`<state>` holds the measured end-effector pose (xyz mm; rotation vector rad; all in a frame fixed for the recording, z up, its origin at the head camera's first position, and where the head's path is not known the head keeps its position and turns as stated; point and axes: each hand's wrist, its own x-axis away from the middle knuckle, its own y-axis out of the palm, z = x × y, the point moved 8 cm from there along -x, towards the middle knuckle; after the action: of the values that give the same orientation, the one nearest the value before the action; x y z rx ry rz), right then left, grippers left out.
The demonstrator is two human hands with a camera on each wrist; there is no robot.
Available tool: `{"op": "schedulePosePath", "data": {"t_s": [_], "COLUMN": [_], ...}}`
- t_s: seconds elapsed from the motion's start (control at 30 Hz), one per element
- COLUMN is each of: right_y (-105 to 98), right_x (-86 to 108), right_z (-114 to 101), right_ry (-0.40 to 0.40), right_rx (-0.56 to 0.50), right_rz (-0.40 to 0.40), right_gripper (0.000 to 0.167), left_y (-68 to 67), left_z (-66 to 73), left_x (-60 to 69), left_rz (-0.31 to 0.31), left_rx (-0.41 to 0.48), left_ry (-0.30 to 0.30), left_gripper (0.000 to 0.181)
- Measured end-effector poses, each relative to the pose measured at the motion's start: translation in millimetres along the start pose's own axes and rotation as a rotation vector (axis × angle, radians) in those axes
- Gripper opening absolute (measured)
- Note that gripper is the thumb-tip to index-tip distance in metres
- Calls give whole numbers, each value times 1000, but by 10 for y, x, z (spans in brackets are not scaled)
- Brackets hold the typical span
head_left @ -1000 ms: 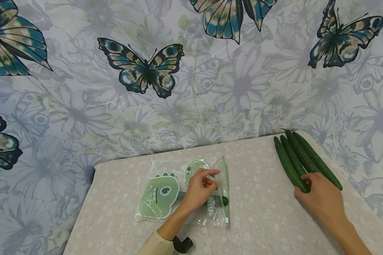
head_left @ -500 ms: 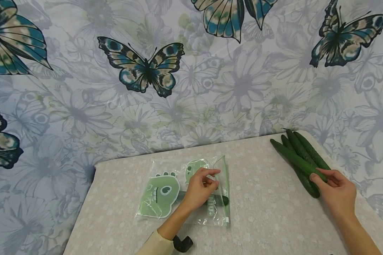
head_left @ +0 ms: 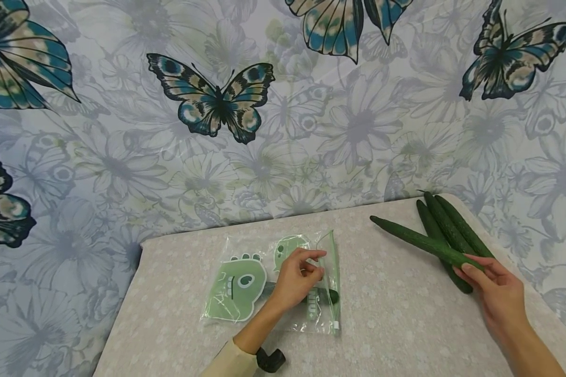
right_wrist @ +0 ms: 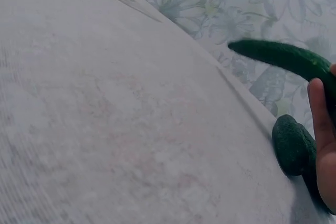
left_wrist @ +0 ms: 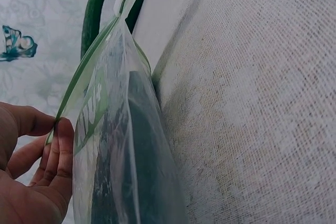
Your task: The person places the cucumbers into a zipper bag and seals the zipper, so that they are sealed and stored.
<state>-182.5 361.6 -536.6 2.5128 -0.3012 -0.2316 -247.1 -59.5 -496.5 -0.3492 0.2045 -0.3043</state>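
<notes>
My right hand (head_left: 497, 290) grips a long green cucumber (head_left: 417, 239) by its near end, the far end pointing left above the table. Beneath and behind it, three more cucumbers (head_left: 453, 225) lie side by side. A clear zip bag (head_left: 292, 327) with green cartoon print lies at the table's middle, a cucumber (head_left: 332, 296) inside it. My left hand (head_left: 294, 280) pinches the upper layer of the bag near its green zip edge, holding the mouth raised. In the left wrist view thumb and fingers (left_wrist: 63, 140) meet on that green edge (left_wrist: 79, 77).
A pale patterned cloth covers the table (head_left: 382, 335). Its back edge meets a wall hanging (head_left: 287, 157) printed with flowers and butterflies. A white zip slider (head_left: 336, 325) sits at the bag's near corner. A black object (head_left: 270, 361) shows beside the left sleeve.
My right hand has taken one cucumber from the group, lifted it and swung its far end left, over the others. The left hand and the bag have stayed put.
</notes>
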Motion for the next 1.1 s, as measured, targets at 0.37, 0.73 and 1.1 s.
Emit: {"op": "schedulePosePath", "data": {"t_s": [0.37, 0.73, 1.1], "right_y": [199, 493, 883], "right_x": [97, 118, 61], "right_z": [51, 317, 728], "right_ry": [72, 156, 279], "right_rx": [-107, 56, 248], "right_rz": [-326, -445, -484], "right_gripper": [48, 48, 37], "left_y": [-39, -70, -78], "left_z": [2, 22, 11], "left_x": [4, 3, 5], "left_rz": [23, 25, 6], "left_rx": [-15, 4, -13], "left_ry": [10, 9, 10], "left_gripper": [37, 38, 38]}}
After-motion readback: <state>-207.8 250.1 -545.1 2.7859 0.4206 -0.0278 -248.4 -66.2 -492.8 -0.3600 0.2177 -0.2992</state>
